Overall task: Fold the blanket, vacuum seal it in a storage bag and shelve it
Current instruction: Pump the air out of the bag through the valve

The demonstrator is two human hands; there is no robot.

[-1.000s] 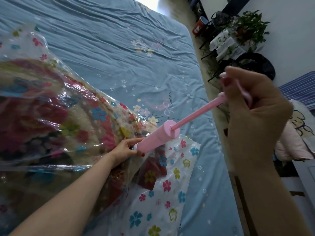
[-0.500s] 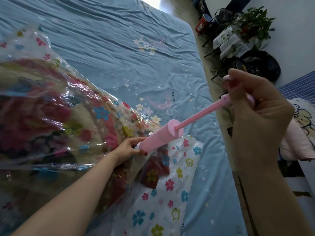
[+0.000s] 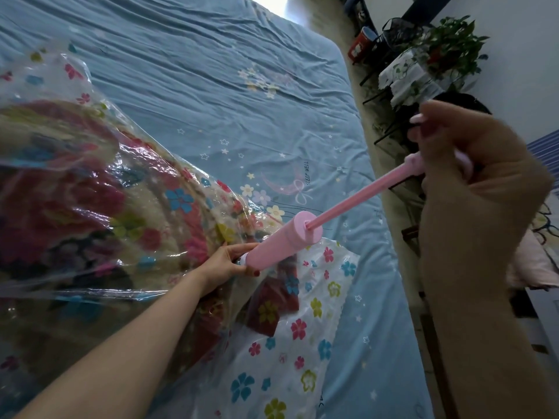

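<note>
Pink hand pump (image 3: pixel 281 240) draws air from the storage bag (image 3: pixel 127 213), blanket (image 3: pixel 54 207) already inside; sealing unfinished, shelving remains. Left hand (image 3: pixel 225 263) grips the pump base at the bag; right hand (image 3: pixel 472 167), at 3 o'clock, clasps the extended plunger. Bed (image 3: pixel 211 95) beneath; plant (image 3: pixel 450 43) at 1 o'clock.

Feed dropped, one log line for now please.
step: pumping air | left hand: steadies pump barrel on storage bag | right hand: grips plunger handle, rod extended
</note>
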